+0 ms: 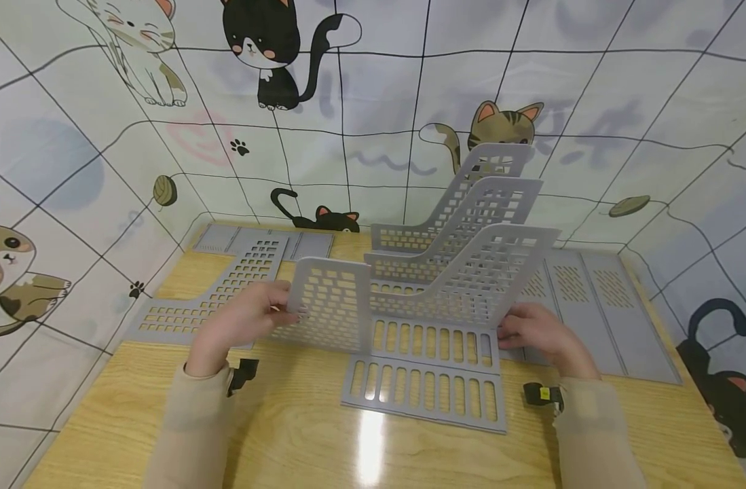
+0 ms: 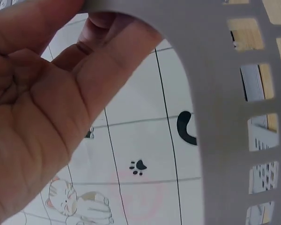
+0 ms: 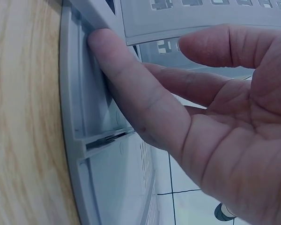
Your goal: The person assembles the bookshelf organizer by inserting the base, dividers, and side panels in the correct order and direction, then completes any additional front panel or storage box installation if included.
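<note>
In the head view, the left hand pinches a perforated panel, upright, broad face towards six o'clock, long axis unclear, at the slotted base's ten o'clock. Three dividers stand at its twelve, tall ends towards three.

Left wrist: digits meet the panel's curved corner.

Right wrist: the right hand's fingers extend, thumb apart, one fingertip touching grey plastic.

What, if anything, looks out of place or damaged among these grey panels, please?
Nothing looks clearly damaged or spilled. One stepped, perforated panel lies flat at the left of the table, which stands out because three similarly shaped panels stand upright; it may simply be unattached.
</note>
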Demonstrator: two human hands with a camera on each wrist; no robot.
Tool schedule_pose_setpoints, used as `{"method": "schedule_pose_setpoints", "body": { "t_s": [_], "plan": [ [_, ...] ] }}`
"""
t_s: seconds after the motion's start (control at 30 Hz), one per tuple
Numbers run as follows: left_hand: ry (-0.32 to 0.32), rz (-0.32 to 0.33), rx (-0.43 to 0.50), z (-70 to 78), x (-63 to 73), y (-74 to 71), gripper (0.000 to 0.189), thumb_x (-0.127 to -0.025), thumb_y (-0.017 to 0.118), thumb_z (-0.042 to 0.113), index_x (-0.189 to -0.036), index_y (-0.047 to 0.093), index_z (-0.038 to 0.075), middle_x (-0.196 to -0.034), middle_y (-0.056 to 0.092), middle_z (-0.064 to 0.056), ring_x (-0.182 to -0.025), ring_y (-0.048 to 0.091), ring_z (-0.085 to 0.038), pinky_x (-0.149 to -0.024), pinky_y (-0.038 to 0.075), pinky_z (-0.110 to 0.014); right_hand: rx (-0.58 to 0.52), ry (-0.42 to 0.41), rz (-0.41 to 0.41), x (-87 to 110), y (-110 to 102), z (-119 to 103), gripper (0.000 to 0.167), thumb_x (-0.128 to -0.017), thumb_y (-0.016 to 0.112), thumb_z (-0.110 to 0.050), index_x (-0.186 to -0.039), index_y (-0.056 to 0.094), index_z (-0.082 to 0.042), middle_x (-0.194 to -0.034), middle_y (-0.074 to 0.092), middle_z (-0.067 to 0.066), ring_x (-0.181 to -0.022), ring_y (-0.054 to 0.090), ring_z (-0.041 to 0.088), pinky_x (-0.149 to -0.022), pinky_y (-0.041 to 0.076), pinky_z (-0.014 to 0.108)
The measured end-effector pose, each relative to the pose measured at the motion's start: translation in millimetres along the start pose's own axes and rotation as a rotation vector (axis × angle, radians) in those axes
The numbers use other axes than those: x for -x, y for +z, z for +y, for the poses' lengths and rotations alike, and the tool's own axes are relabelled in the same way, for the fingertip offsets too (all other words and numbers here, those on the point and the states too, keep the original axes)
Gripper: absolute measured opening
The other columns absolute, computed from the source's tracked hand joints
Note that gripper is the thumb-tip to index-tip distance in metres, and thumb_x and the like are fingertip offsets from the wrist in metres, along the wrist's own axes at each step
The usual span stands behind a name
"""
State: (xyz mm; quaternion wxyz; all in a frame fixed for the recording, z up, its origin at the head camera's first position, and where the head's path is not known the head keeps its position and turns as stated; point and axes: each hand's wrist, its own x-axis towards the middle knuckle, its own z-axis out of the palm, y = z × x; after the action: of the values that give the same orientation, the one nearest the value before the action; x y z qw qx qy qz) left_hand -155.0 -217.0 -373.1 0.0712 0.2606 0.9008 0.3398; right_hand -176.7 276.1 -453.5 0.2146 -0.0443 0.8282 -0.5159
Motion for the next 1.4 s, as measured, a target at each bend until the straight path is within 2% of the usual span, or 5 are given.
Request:
{"method": "schedule_pose_setpoints", "body": {
  "t_s": [0.5, 0.7, 0.97, 1.17, 1.4],
  "plan": [
    [0.191, -0.051, 0.023, 36.8, -28.6, 45.1, 0.009, -0.094, 0.073, 0.001, -0.095, 0.077, 0.009, -0.086, 0.061, 0.004, -0.073, 0.051, -0.009, -0.063, 0.048, -0.025, -0.022, -0.001, -0.005, 9.0, -1.0, -4.5, 0.046, -0.104, 0.047, -0.005, -0.143, 0.044, 0.019, -0.128, 0.061, 0.035, -0.104, 0.068, 0.03, -0.085, 0.062, 0.041],
    [0.002, -0.044, -0.177, 27.2, -12.4, 31.1, 0.022, -0.096, 0.074, 0.015, -0.116, 0.075, 0.005, -0.105, 0.066, -0.008, -0.09, 0.062, -0.02, -0.079, 0.054, -0.038, -0.037, 0.006, -0.025, 14.3, -0.1, -3.9, 0.045, -0.103, 0.049, -0.004, -0.14, 0.045, 0.022, -0.121, 0.064, 0.033, -0.103, 0.069, 0.032, -0.085, 0.062, 0.042],
    [-0.281, -0.203, -0.258, 13.7, 5.4, 8.6, 0.037, -0.097, 0.073, 0.029, -0.122, 0.071, 0.001, -0.121, 0.066, -0.019, -0.107, 0.065, -0.035, -0.091, 0.053, -0.051, 0.049, 0.023, 0.014, 33.2, 4.3, -8.6, 0.048, -0.101, 0.051, -0.004, -0.137, 0.043, 0.027, -0.118, 0.066, 0.035, -0.101, 0.071, 0.035, -0.085, 0.061, 0.045],
    [-0.354, -0.286, -0.206, 10.5, 3.9, 9.2, 0.029, -0.098, 0.071, 0.032, -0.115, 0.073, 0.009, -0.113, 0.072, -0.009, -0.101, 0.067, -0.026, -0.085, 0.055, -0.048, 0.015, 0.009, -0.004, 40.0, 13.5, -8.6, 0.047, -0.103, 0.051, -0.005, -0.138, 0.043, 0.026, -0.119, 0.066, 0.035, -0.101, 0.072, 0.036, -0.083, 0.062, 0.043],
    [-0.313, -0.286, -0.235, 9.7, -2.5, 17.1, 0.016, -0.099, 0.069, 0.028, -0.097, 0.074, 0.014, -0.093, 0.068, 0.002, -0.083, 0.058, -0.016, -0.074, 0.05, -0.038, 0.014, 0.005, 0.008, 39.8, 16.9, -7.8, 0.045, -0.104, 0.048, -0.001, -0.137, 0.041, 0.028, -0.122, 0.062, 0.04, -0.102, 0.07, 0.038, -0.082, 0.062, 0.043]
  ]
}}
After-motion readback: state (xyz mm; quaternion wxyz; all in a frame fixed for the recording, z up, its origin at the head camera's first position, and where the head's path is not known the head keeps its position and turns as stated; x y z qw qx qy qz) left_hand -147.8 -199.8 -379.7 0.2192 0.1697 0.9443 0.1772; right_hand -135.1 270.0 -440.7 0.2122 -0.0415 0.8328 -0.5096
